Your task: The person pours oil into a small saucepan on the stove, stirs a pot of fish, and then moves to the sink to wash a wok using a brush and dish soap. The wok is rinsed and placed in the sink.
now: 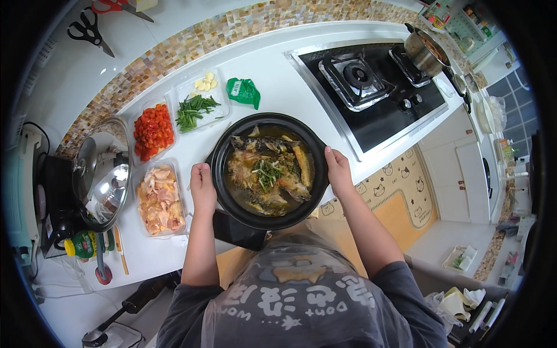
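Both my hands grip a round black pot (221, 182) by its side handles. My left hand (203, 187) closes on the left handle, thumb on top. On the opposite side, my right hand (338, 167) clasps the other handle, which it mostly hides. Inside the pot is a cooked fish dish (261, 165) in brown broth, with chopped green scallion (266, 173) at its centre. The pot is in front of my body near the counter's edge; whether it rests on anything cannot be told. A dark flat object (237, 230) shows partly beneath it.
On the white counter (278, 98) are trays of chopped red peppers (153, 131), raw chicken pieces (161, 200), and cut greens (194, 112) with garlic. A steel wok lid (104, 174) leans at left. The gas hob (361, 82) lies right; a steel saucepan (424, 52) stands on its far burner.
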Motion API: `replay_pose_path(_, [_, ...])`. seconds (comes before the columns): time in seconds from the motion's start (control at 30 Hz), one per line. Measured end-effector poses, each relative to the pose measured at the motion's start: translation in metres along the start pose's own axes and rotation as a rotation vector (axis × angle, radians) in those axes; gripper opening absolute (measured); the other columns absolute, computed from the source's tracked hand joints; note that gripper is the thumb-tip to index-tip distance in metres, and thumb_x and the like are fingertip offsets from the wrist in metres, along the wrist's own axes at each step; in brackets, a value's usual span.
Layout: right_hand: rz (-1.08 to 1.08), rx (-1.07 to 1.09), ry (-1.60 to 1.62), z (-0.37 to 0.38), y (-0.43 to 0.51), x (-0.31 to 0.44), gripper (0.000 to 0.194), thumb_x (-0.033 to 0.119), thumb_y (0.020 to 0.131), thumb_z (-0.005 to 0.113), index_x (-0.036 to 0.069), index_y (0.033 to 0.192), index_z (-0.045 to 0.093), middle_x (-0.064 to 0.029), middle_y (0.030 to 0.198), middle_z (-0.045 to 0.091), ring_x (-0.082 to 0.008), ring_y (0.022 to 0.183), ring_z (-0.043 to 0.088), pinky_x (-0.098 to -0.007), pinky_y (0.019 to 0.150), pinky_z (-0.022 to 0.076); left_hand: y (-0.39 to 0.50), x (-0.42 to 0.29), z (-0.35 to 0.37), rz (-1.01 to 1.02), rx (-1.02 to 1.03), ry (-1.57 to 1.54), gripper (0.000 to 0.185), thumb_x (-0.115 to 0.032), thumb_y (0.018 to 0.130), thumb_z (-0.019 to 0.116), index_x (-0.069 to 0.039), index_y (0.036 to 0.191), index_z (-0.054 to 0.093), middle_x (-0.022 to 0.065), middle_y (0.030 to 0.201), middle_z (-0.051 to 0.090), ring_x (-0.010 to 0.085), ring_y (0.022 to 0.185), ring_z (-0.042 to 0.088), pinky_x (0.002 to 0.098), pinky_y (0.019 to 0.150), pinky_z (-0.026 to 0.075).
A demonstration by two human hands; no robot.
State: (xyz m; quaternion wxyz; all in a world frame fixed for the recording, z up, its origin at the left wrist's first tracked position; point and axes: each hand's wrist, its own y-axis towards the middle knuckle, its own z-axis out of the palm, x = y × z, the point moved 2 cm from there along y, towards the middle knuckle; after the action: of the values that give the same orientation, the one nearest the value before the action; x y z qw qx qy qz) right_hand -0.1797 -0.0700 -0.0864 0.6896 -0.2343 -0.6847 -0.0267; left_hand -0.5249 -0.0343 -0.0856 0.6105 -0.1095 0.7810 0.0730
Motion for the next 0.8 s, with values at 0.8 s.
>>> replay_pose_path(0.8, [0.172, 0.14, -0.11, 0.011, -0.001, 0.016, 0.045, 0.044, 0.101, 0.04, 0.006, 0.089, 0.06, 0.001, 0.062, 0.051, -0.0072, 0.049, 0.045, -0.021, 0.044, 0.0364, -0.058, -0.019, -0.079, 0.247, -0.365, 0.357, 0.016, -0.011, 0.098, 0.046, 0.0, 0.104, 0.056, 0.0109, 0.085, 0.06, 0.0203, 0.078, 0.057, 0.0312, 0.073, 0.046])
